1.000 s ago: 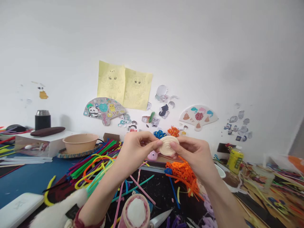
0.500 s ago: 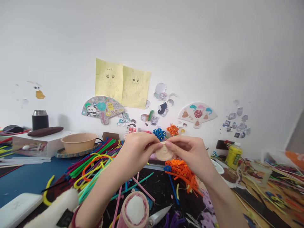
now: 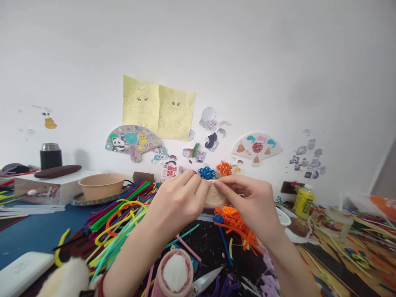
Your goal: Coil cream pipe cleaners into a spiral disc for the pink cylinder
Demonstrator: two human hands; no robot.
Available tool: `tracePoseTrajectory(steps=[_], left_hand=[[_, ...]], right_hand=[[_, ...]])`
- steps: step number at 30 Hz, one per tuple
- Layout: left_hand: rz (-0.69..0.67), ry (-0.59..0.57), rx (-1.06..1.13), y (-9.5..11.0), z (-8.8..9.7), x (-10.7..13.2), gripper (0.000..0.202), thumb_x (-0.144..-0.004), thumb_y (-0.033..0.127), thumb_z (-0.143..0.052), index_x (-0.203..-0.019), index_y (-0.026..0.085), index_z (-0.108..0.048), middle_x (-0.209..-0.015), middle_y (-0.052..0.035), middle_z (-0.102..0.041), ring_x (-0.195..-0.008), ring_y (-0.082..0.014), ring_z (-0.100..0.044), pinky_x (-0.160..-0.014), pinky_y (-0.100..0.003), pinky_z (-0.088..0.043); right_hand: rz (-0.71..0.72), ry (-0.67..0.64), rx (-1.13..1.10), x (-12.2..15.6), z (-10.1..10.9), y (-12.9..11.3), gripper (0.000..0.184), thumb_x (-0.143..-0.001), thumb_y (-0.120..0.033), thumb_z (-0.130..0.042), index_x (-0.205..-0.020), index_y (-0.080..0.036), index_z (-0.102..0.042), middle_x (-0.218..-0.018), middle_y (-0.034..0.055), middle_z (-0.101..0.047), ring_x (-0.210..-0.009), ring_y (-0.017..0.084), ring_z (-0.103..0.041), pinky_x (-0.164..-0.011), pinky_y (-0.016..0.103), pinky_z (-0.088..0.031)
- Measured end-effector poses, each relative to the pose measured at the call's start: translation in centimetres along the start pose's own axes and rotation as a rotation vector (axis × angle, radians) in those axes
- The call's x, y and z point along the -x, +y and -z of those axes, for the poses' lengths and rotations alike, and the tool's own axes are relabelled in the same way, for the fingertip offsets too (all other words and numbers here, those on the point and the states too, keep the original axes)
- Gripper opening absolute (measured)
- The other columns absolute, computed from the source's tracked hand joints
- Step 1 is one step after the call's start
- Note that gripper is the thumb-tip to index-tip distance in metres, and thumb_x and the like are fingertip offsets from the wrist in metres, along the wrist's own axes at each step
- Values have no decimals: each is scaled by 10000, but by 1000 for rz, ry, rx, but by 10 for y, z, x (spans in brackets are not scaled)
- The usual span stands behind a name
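Observation:
A flat cream disc (image 3: pixel 214 198), wound in a spiral coil, is held up over the middle of the desk. My right hand (image 3: pixel 252 200) pinches its upper right edge between thumb and fingers. My left hand (image 3: pixel 182 196) is curled at the left edge of the disc, its back turned to me, and its fingertips are hidden. Below the hands stands a pink round container (image 3: pixel 175 272) with something white inside. Scissors (image 3: pixel 206 282) lie beside that container. Orange pipe-cleaner pieces (image 3: pixel 239 225) are heaped just under my right hand.
Bundles of coloured pipe cleaners (image 3: pixel 120 218) spread out at the left. Behind them sits a beige bowl (image 3: pixel 102 187). A yellow-labelled bottle (image 3: pixel 303 202) and a clear cup (image 3: pixel 338 222) stand at the right. Purple pieces (image 3: pixel 268 276) lie near my right forearm.
My left hand has rolled over, so its knuckles now face up and its thumb is out of sight. The disc stays between both hands; the right hand has barely moved.

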State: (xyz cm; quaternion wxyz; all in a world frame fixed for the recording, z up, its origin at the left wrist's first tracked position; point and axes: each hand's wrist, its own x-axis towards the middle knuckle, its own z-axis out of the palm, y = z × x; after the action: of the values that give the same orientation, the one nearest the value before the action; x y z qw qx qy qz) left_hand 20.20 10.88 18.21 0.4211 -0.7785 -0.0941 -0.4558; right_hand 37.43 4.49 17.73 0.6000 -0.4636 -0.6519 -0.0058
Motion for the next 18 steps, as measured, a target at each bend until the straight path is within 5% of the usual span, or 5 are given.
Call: tracePoseTrajectory(steps=[8,15,18], left_hand=[[65,51,22,-2,1,-2,166,-958,127,-562,-852,103,-688,-690,-37,-659,-620,-188,-553,-525,-318,-401],[71,111,-24,2,4,-4,267,-933,144,-607,-667,143,-625,-570,-16,-577,-535,-176,-475,-490,-327,-330],[97,118,5,2,4,-5,234,-946,142,-588,-719,129,-646,-605,-26,-606,-557,-176,-495,-492,-319,-336]], right_hand=[[52,31,30,3,3,-6,105,-869,-270,-703,-811,-222,-776,-771,6,-779,-656,163,-687,-572,272,-567],[105,84,70,5,1,-12,98,-875,-253,-702,-825,-216,-778,-788,6,-783,-656,158,-686,-573,276,-583],[125,106,78,6,1,-13,81,-871,-241,-710,-831,-220,-778,-774,-2,-776,-644,153,-683,-562,268,-586]])
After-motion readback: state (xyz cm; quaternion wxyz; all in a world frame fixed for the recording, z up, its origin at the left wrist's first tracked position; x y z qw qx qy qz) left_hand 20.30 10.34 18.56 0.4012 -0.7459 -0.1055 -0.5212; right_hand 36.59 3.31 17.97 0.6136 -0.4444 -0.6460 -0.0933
